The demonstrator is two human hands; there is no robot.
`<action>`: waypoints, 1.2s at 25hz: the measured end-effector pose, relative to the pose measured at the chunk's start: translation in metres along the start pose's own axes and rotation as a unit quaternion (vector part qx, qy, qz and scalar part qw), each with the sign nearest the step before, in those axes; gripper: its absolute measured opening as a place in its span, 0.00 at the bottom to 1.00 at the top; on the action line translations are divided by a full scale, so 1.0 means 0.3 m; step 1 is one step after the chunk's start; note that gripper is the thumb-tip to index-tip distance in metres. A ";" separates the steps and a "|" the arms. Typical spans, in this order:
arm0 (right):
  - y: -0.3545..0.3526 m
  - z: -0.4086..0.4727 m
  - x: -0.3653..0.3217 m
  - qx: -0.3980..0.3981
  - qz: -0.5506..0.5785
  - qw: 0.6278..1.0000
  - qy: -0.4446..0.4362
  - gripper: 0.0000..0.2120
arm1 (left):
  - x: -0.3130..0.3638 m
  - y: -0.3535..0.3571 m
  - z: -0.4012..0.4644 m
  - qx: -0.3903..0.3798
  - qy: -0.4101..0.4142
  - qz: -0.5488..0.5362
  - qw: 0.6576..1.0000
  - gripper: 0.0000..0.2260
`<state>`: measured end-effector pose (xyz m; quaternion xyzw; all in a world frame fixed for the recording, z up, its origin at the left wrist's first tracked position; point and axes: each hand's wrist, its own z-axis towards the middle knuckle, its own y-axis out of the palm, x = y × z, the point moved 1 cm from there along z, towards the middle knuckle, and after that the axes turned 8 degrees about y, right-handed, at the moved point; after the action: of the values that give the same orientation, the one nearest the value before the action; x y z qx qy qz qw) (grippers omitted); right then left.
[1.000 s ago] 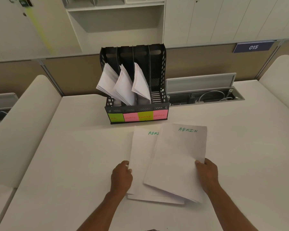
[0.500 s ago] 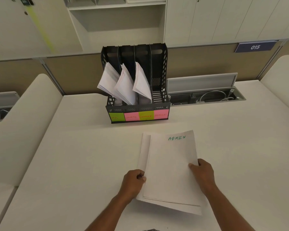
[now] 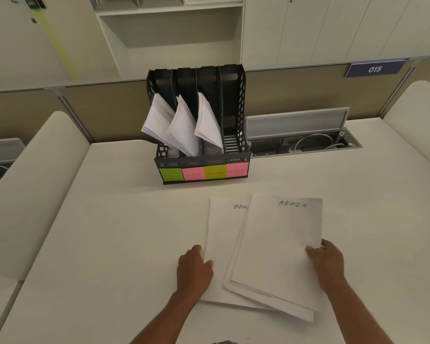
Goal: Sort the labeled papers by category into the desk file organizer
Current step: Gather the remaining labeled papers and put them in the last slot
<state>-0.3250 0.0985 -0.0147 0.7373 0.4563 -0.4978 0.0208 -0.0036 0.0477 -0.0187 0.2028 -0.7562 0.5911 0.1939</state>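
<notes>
A black four-slot file organizer stands at the back of the white desk, its front tagged HR, SPORTS, FINANCE and ADMIN. White papers lean out of the three left slots; the ADMIN slot on the right holds nothing. In front of me lie fanned white sheets marked ADMIN in green. My right hand pinches the right edge of the top sheets. My left hand grips the left edge of the lower sheets, which stick out to the left.
An open cable tray with white cords sits right of the organizer. Beige dividers curve up at both sides of the desk. A partition with a blue 015 sign and cupboards rise behind.
The sheets, squared into one stack half a second ago, are fanned apart again: the top sheets slid right with my right hand, exposing a second ADMIN label.
</notes>
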 end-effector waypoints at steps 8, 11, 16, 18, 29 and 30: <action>0.151 -0.090 -0.009 -0.012 -0.165 0.984 -0.057 0.07 | 0.044 -0.014 0.014 -0.011 -0.044 -0.063 0.997 0.06; 0.168 -0.095 -0.015 -0.055 -0.155 0.986 -0.041 0.03 | 0.037 -0.024 0.020 -0.010 -0.090 -0.153 0.984 0.07; 0.190 -0.119 -0.017 -0.124 -0.070 0.990 -0.009 0.08 | 0.006 -0.043 0.021 -0.008 -0.131 -0.292 0.947 0.02; 0.203 -0.129 -0.017 -0.143 -0.031 0.989 0.002 0.09 | -0.014 -0.047 0.020 -0.022 -0.130 -0.316 0.940 0.06; 0.128 -0.036 -0.013 -0.085 0.021 0.996 -0.003 0.12 | -0.131 -0.084 0.038 -0.005 -0.169 -0.374 0.912 0.11; 0.110 -0.014 -0.016 -0.085 0.038 0.996 0.007 0.13 | -0.135 -0.083 0.036 -0.002 -0.170 -0.379 0.910 0.09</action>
<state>-0.2995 0.0781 -0.0231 0.7533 0.4684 -0.4509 0.0992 0.0433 0.0350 -0.0224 0.5711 -0.6451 0.4284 0.2724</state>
